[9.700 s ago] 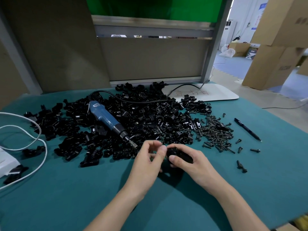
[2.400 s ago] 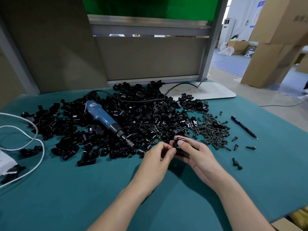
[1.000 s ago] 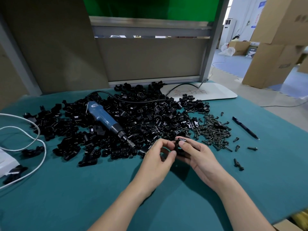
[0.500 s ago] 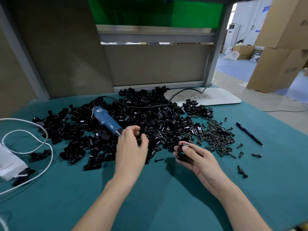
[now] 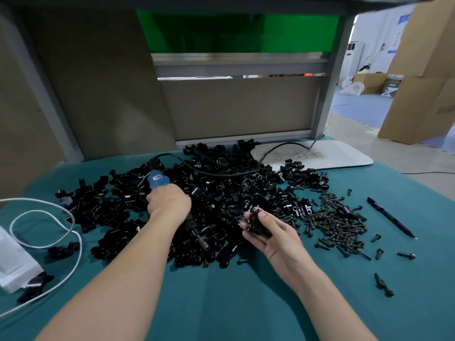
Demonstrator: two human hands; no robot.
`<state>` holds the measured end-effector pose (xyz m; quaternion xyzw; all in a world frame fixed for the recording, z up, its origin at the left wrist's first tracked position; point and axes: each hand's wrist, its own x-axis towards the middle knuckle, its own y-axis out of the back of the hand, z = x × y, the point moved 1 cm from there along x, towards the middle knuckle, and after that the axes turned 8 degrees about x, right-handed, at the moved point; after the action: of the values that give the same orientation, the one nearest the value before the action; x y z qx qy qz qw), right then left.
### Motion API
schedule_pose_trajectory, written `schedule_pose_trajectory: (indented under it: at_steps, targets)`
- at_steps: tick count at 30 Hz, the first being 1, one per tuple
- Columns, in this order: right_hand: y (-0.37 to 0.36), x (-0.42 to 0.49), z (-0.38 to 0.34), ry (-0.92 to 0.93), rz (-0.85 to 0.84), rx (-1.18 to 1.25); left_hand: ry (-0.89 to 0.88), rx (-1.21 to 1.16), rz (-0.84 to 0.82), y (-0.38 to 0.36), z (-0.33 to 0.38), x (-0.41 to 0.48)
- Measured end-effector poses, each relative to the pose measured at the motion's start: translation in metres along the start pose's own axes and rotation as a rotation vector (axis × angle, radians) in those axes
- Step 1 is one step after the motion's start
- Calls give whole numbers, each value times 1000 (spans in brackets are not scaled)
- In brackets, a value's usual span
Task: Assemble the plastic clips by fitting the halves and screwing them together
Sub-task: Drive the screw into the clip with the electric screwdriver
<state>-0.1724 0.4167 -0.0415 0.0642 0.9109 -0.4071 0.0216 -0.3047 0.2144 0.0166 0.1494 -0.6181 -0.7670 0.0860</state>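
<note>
A big heap of black plastic clip halves covers the middle of the teal table. My left hand grips the blue electric screwdriver lying on the heap; its black nose and bit stick out below my hand. My right hand holds a fitted black clip with a screw in it, just in front of the heap. A pile of black screws lies to the right of that hand.
A black pen and loose screws lie at the right. A white cable and a white box sit at the left. A white board and the screwdriver's black cord are at the back. Cardboard boxes stand beyond.
My left hand left the clip, reached left over the heap and closed round the blue screwdriver. My right hand kept the clip and stayed nearly in place.
</note>
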Motion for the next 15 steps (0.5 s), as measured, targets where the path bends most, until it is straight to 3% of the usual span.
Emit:
schedule_pose_trajectory:
  at_steps: [3, 5, 7, 10, 12, 15]
  targets:
    - [7, 2, -2, -20, 11, 31, -57, -216, -41, 5, -3, 5]
    - [6, 4, -1, -31, 17, 39, -68, -703, -150, 7, -5, 2]
    - [5, 6, -1, -38, 30, 53, -56, -1311, -389, 9, -2, -8]
    - [6, 7, -1, -49, 42, 71, -232, -1977, -691, 14, 1, -20]
    - [7, 8, -2, -44, 40, 79, -421, -2060, -733, 18, 7, -29]
    - [7, 9, -2, -18, 40, 90, -462, -1982, -478, 12, 25, -41]
